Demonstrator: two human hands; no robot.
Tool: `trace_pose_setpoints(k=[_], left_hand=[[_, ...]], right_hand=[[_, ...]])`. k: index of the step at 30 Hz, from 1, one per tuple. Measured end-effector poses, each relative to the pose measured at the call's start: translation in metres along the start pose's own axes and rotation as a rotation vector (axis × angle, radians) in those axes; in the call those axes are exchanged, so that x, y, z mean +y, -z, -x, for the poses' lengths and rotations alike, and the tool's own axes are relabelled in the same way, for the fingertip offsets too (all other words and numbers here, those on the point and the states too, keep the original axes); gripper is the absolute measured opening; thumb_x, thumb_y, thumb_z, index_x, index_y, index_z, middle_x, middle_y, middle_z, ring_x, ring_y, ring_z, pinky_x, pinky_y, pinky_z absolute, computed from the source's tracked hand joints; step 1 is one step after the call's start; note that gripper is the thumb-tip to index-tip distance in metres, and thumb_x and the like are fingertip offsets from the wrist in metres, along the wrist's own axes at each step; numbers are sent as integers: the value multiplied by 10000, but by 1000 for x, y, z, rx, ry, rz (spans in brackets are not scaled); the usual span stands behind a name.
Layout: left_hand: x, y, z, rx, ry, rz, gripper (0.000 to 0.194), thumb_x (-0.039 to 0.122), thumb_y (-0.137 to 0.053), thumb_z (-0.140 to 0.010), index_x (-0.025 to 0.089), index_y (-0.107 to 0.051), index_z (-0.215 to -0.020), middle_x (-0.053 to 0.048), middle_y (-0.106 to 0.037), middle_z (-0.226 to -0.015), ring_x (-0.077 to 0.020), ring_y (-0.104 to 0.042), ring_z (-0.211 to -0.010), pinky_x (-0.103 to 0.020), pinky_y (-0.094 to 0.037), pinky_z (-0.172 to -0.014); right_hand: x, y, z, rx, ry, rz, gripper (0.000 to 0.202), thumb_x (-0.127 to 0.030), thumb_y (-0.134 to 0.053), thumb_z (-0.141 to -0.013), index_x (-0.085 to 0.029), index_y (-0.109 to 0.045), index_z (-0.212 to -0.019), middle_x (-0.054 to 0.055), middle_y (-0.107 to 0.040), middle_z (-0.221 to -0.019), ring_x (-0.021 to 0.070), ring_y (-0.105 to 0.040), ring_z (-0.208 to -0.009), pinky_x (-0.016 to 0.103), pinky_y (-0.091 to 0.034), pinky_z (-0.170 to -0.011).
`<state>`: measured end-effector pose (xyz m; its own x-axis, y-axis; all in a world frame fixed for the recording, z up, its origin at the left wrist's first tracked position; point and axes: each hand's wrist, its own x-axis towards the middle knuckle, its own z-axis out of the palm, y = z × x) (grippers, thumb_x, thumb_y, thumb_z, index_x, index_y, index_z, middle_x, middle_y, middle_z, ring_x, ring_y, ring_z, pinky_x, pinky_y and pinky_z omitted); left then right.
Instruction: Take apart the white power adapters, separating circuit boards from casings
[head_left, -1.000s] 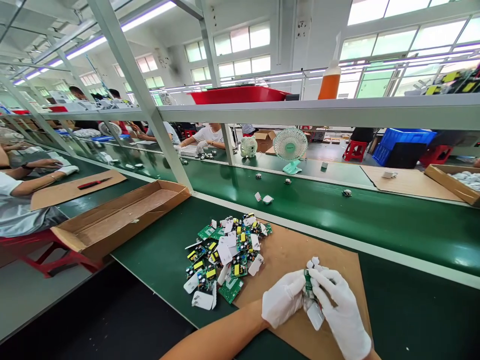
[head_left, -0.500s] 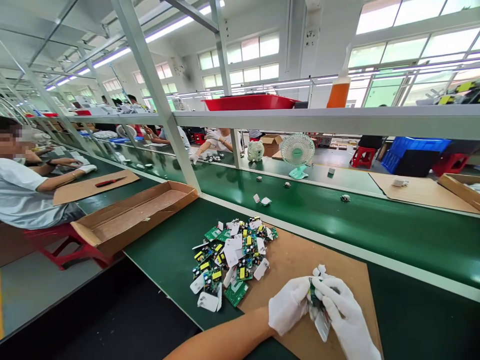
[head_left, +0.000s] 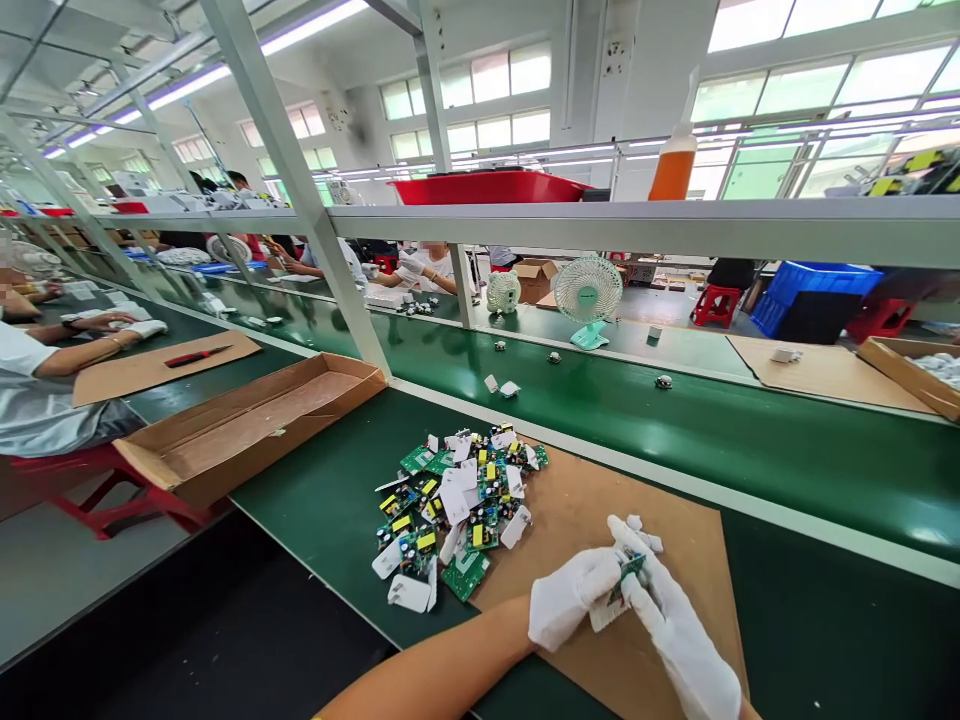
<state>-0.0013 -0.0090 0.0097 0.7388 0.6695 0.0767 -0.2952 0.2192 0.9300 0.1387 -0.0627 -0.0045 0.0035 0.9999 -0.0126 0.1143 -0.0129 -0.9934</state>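
Note:
Both my hands wear white gloves and meet over a brown cardboard sheet [head_left: 675, 560]. Between them is a small green circuit board [head_left: 630, 570] with a white plastic piece at its lower end. My left hand [head_left: 574, 597] is closed on the board's left side. From the right, my right hand [head_left: 664, 610] pinches the same board, its fingers covering much of it. Small white pieces [head_left: 646, 535] lie just beyond my right fingertips. Left of my hands rests a pile of circuit boards [head_left: 450, 500] with yellow components and white plastic plates.
A long cardboard tray [head_left: 255, 420] lies at the left, near a co-worker [head_left: 45, 370] seated on a red stool. Beyond the bench edge runs a green conveyor belt [head_left: 600, 400] carrying several small parts. A metal frame post [head_left: 300, 180] and shelf [head_left: 637, 228] stand ahead.
The board has turned in my hands; its white piece now points to the lower left. My right fingers have shifted over it. The view has swung slightly, and parts on the belt have moved left.

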Motion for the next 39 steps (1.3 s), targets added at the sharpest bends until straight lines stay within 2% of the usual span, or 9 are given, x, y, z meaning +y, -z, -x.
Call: trace_pose_setpoints(k=[6, 10, 13, 17, 20, 23, 27, 32, 39], left_hand=[[-23, -2, 2, 49, 107, 195, 604, 698, -572, -713, 142, -665, -931, -77, -649, -836, -207, -585, -817, -365, -454, -797], [-27, -1, 4, 1, 126, 167, 625, 707, -523, -743, 129, -657, -938, -96, -646, -877, -230, -591, -875, -401, -438, -867], [-20, 0, 3, 37, 110, 83, 597, 669, -537, -764, 125, -659, -978, -97, -644, -945, -226, -565, -920, -390, -406, -913], [-11, 2, 0, -12, 58, 45, 618, 682, -575, -722, 110, -674, -934, -100, -650, -924, -212, -554, -855, -351, -421, -830], [-14, 3, 1, 16, 79, 47, 597, 689, -580, -712, 105, -671, -793, -75, -650, -806, -153, -530, -712, -295, -429, -737], [-20, 2, 0, 101, 151, 198, 584, 681, -645, -656, 119, -662, -815, -52, -646, -782, -136, -538, -690, -282, -444, -719], [-25, 0, -5, 142, 242, 360, 557, 634, -689, -650, 105, -658, -821, -77, -659, -798, -189, -598, -770, -319, -453, -751], [-27, -6, -9, 100, 257, 534, 578, 599, -621, -747, 126, -619, -1079, -116, -665, -1034, -237, -600, -1009, -368, -419, -914], [-34, -10, -6, 126, 226, 499, 520, 584, -601, -773, 109, -647, -980, -132, -666, -1032, -242, -604, -1009, -379, -422, -939]], right_hand=[[7, -4, -3, -43, -6, -261, 457, -487, -616, -812, -321, -587, -1237, 73, -581, -1331, 242, -532, -1224, 400, -472, -990], [9, -2, -5, -94, -35, -278, 425, -502, -612, -811, -340, -613, -1204, 66, -563, -1353, 247, -557, -1194, 394, -487, -968], [10, 4, -7, -103, -28, -104, 535, -563, -556, -821, -298, -561, -1285, 92, -476, -1429, 260, -471, -1280, 429, -383, -1064], [7, 10, -7, -53, 65, 108, 575, -565, -571, -806, -242, -575, -1281, 92, -347, -1509, 279, -261, -1401, 450, -248, -1133], [2, 7, -6, -48, 19, 48, 612, -622, -561, -780, -234, -604, -1252, 122, -500, -1402, 301, -454, -1288, 466, -349, -1084], [-2, 2, -6, -24, -34, -19, 625, -667, -592, -723, -234, -666, -1168, 126, -627, -1262, 319, -566, -1167, 480, -421, -1029], [-7, -1, -5, 13, -149, -166, 623, -659, -670, -652, -247, -694, -1119, 110, -667, -1202, 328, -621, -1079, 488, -461, -987], [-4, -4, -2, 15, -194, -465, 553, -543, -710, -699, -296, -622, -1186, 76, -626, -1276, 283, -608, -1120, 443, -503, -946], [15, -1, -11, 88, -109, -298, 449, -515, -713, -708, -246, -640, -1059, 106, -694, -1155, 282, -632, -1079, 440, -499, -950]])
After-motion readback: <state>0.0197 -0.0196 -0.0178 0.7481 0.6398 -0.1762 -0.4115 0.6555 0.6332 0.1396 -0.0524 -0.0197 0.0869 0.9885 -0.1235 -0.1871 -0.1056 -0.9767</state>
